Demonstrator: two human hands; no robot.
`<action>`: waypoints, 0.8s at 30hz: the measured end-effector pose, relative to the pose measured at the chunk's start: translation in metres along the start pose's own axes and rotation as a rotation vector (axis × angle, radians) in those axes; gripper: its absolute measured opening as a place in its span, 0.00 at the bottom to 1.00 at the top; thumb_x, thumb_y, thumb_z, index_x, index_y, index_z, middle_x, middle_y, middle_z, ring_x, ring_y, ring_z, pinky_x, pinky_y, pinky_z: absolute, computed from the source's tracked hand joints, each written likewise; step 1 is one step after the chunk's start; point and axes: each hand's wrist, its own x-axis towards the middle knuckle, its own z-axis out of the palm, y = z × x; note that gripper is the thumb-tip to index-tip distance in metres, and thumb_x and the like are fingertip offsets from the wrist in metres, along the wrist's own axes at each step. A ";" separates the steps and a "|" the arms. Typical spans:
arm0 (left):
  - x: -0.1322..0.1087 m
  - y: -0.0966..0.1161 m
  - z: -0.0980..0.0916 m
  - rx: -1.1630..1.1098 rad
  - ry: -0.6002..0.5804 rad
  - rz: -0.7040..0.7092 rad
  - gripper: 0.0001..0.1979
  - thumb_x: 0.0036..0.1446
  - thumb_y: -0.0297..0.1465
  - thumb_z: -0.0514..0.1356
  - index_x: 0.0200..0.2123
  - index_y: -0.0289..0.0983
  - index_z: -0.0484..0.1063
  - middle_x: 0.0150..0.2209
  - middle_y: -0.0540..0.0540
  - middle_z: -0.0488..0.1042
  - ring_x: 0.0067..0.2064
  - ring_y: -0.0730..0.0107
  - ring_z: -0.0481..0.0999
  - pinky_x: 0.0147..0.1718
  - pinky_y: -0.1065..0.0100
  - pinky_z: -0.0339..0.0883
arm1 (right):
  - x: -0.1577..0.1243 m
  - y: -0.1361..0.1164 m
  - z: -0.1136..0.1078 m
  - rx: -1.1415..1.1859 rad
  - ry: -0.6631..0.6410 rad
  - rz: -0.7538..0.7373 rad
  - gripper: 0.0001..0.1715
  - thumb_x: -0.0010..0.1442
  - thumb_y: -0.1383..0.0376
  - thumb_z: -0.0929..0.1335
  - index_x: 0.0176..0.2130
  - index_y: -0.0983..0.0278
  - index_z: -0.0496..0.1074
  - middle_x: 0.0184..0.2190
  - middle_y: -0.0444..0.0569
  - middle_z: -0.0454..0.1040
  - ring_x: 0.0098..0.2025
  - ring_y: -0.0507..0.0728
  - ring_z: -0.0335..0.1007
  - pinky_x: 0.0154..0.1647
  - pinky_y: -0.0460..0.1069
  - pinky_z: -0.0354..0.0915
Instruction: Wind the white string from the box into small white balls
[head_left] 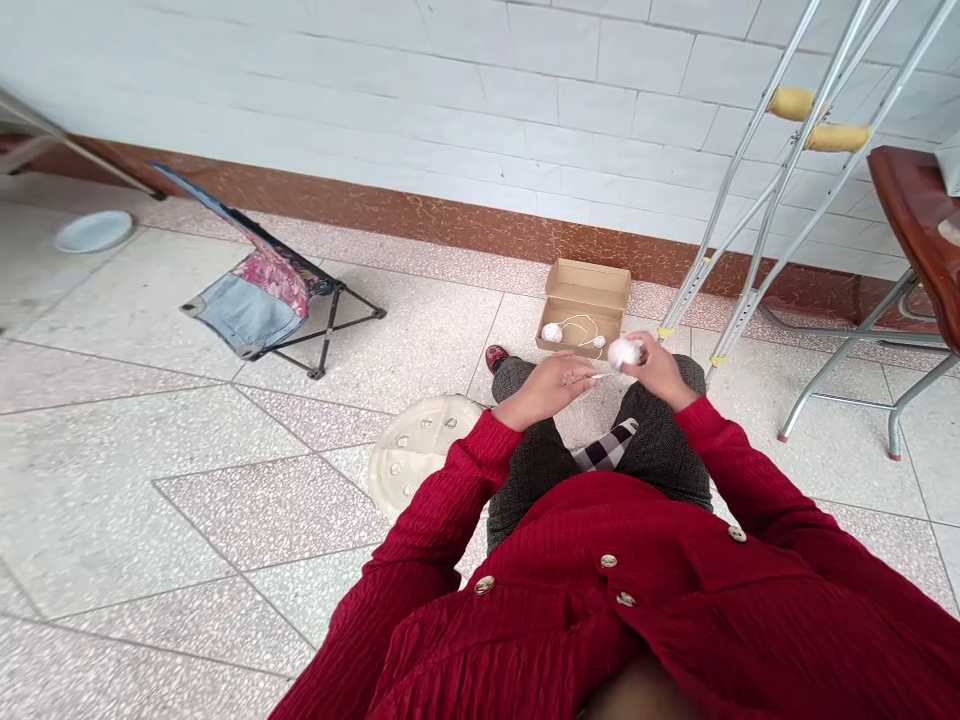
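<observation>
Right hand (pixel 660 372): fingers curled closely on a white fluffy ball (pixel 624 352), which they partly hide (yarn or cotton, cannot tell). Left hand (pixel 544 388): fingers (pixel 581 375) narrow, beside a thin white strand (pixel 598 379); whether they grip it is hard to make out. Open cardboard box (pixel 583 300) on the floor ahead holds a small white ball (pixel 552 332) and white string (pixel 577 325). Crutches (pixel 838 138) stand at right, tops cut off by the frame. Speckled tile floor (pixel 225 500); white tiled wall (pixel 375 90).
</observation>
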 end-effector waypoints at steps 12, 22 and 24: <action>0.012 -0.039 0.019 -0.123 0.095 -0.111 0.12 0.63 0.34 0.57 0.35 0.35 0.80 0.38 0.45 0.81 0.44 0.62 0.77 0.48 0.63 0.67 | -0.041 -0.058 -0.008 0.894 -0.445 0.169 0.30 0.46 0.65 0.75 0.49 0.57 0.67 0.40 0.44 0.73 0.33 0.52 0.70 0.29 0.46 0.67; -0.007 -0.011 0.036 0.011 0.033 -0.154 0.15 0.65 0.34 0.55 0.29 0.37 0.76 0.30 0.50 0.78 0.35 0.69 0.75 0.55 0.61 0.64 | 0.011 -0.050 0.006 0.281 0.030 -0.031 0.31 0.43 0.64 0.74 0.47 0.58 0.65 0.33 0.41 0.72 0.30 0.54 0.67 0.30 0.49 0.63; -0.004 -0.006 0.026 0.147 0.082 -0.113 0.13 0.64 0.32 0.55 0.29 0.38 0.76 0.28 0.52 0.77 0.34 0.71 0.74 0.61 0.57 0.57 | 0.011 -0.048 0.015 0.074 0.057 -0.146 0.31 0.45 0.65 0.73 0.49 0.58 0.66 0.39 0.45 0.73 0.36 0.57 0.69 0.36 0.51 0.65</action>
